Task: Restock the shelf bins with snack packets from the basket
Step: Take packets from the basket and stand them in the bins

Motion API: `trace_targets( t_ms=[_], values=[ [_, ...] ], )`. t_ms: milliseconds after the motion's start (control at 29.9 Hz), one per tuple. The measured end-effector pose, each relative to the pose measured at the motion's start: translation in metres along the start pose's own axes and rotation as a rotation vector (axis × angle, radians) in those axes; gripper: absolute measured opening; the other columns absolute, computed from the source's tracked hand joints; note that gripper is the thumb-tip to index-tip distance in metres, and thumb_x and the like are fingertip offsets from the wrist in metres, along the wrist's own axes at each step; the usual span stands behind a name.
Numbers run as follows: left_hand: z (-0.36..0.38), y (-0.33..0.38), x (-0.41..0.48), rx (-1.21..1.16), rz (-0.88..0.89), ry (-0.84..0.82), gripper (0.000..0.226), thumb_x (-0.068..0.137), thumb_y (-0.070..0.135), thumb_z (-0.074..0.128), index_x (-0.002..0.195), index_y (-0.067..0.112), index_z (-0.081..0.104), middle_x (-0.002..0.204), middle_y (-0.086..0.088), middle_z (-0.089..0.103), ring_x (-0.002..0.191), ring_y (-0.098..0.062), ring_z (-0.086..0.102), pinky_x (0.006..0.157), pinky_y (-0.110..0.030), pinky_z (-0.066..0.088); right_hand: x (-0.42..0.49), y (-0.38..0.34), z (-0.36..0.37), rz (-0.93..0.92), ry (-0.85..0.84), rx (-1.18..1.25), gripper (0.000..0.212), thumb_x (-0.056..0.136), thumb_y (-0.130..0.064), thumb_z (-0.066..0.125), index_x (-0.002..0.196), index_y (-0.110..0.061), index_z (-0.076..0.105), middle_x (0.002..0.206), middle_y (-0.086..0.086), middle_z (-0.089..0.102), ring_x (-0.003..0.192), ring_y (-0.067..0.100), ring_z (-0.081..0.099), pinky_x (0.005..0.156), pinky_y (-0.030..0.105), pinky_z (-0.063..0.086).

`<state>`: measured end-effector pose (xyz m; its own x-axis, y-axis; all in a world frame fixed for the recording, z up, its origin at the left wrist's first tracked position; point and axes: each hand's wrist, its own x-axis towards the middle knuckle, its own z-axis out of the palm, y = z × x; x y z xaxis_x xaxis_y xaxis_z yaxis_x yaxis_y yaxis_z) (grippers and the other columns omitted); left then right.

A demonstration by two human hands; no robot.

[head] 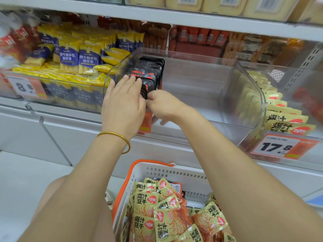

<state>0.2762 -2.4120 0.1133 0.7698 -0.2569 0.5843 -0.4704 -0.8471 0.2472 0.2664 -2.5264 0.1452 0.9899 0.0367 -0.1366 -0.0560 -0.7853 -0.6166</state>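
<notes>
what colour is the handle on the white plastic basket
Orange, clearest in the head view: the curved handle arches over the white plastic basket rim.
</notes>
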Motion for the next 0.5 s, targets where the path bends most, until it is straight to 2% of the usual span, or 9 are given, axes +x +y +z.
trace_targets(
  t_ms=[100,167,234,334,401,501],
  values=[
    [-0.002,0.005,-0.003,-0.079,-0.008,0.089,0.055,0.088,0.021,0.026,0.136,0.006,0.048,0.144,-0.011,0.044,0.139,-0.025,0.032,0.117,-0.040,0.013,-0.001,0.004,0.000,-0.052,0.291,-0.078,0.018,0.087,-0.004,0.041,0.080,-0.011,0.057,0.088,0.007,0.062,0.089,0.032,0.061,0.077,0.036,0.052],
    [-0.011,0.015,-0.007,-0.154,0.030,0.225,0.048,0.087,0.017,0.031,0.128,0.005,0.055,0.136,-0.012,0.053,0.131,-0.029,0.042,0.113,-0.040,0.024,-0.020,0.007,-0.005,-0.109,0.499,-0.017,0.023,0.085,-0.002,0.043,0.091,-0.012,0.063,0.094,0.007,0.065,0.092,0.030,0.061,0.079,0.037,0.051],
    [-0.019,0.037,-0.016,-0.225,0.112,0.342,0.040,0.085,0.011,0.038,0.116,0.006,0.062,0.122,-0.010,0.061,0.115,-0.031,0.052,0.100,-0.039,0.035,-0.059,0.014,-0.013,-0.155,0.617,0.180,0.030,0.089,-0.003,0.043,0.104,-0.016,0.065,0.098,0.004,0.069,0.090,0.025,0.065,0.082,0.039,0.052],
    [-0.017,0.082,-0.046,-0.349,0.239,0.327,0.030,0.081,0.008,0.042,0.100,0.009,0.066,0.103,-0.003,0.065,0.096,-0.029,0.056,0.081,-0.041,0.040,-0.124,0.045,-0.015,-0.124,0.566,0.339,0.031,0.092,-0.004,0.042,0.098,-0.025,0.064,0.083,-0.005,0.069,0.067,0.011,0.067,0.071,0.031,0.054],
    [-0.003,0.106,-0.066,-0.409,0.305,0.190,0.027,0.080,0.011,0.042,0.093,0.012,0.065,0.094,0.001,0.064,0.088,-0.026,0.054,0.074,-0.037,0.037,-0.153,0.079,-0.012,0.002,0.475,0.297,0.030,0.093,-0.003,0.043,0.093,-0.026,0.063,0.078,-0.004,0.068,0.060,0.010,0.066,0.065,0.028,0.053],
    [0.030,0.130,-0.092,-0.361,0.382,-0.098,0.029,0.078,0.019,0.037,0.087,0.018,0.065,0.085,0.003,0.064,0.082,-0.025,0.055,0.070,-0.035,0.036,-0.167,0.147,-0.004,0.253,0.324,0.172,0.029,0.091,-0.001,0.041,0.095,-0.018,0.064,0.078,0.000,0.070,0.063,0.017,0.068,0.064,0.031,0.052]
  ],
)
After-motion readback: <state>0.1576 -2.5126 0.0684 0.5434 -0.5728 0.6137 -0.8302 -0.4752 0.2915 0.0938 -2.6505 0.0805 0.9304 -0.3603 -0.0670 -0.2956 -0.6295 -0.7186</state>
